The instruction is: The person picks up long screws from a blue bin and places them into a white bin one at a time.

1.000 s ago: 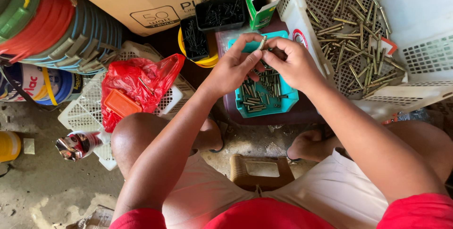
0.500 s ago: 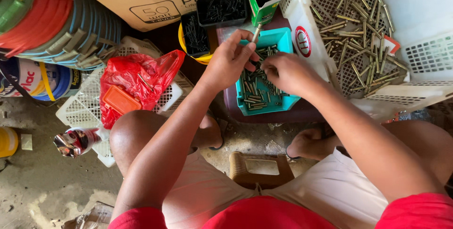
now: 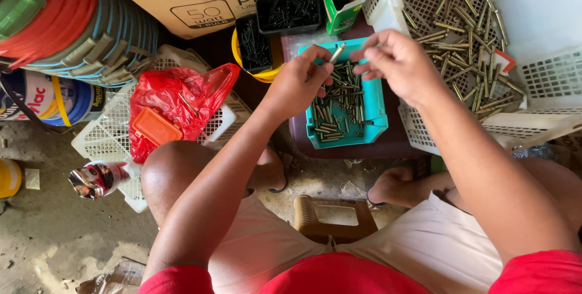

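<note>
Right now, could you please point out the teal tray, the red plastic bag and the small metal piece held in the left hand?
teal tray (image 3: 377,125): head view, bare right rim.
red plastic bag (image 3: 182,97): head view, crumpled middle.
small metal piece (image 3: 337,53): head view, shaft above the left hand's fingertips.

Operator wears a red short-sleeved shirt and pale cream shorts. Both forearms are bare; left hand and right hand are ungloved.

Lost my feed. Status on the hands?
Left hand pinching small metal pin. Right hand beside it, fingers curled, empty. Both over teal tray of pins. Nothing blocking.
</note>
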